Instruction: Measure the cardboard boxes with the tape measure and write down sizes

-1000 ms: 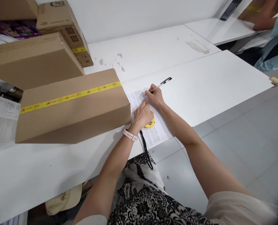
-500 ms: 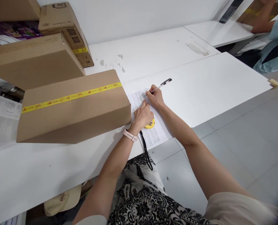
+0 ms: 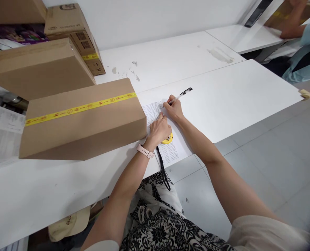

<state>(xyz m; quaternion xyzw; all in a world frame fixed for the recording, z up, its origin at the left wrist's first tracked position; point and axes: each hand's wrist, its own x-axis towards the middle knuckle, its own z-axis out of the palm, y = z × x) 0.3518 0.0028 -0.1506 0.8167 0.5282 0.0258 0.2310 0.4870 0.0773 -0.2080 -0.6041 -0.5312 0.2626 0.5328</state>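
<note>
right hand (image 3: 174, 108) fingers pinch pen (image 3: 181, 93); left hand (image 3: 159, 129) fingers closed on tape measure (image 3: 168, 139); carton (image 3: 84, 122) beside sheet (image 3: 172, 150).

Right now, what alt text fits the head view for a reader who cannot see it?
The right hand holds a pen to a printed sheet on a white table, while the left hand is closed over a yellow tape measure on that sheet. A taped cardboard box sits beside them.

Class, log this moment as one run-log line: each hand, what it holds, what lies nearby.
right hand: grips pen, tip on printed sheet | left hand: holds yellow tape measure | nearby: taped cardboard box on white table
</note>
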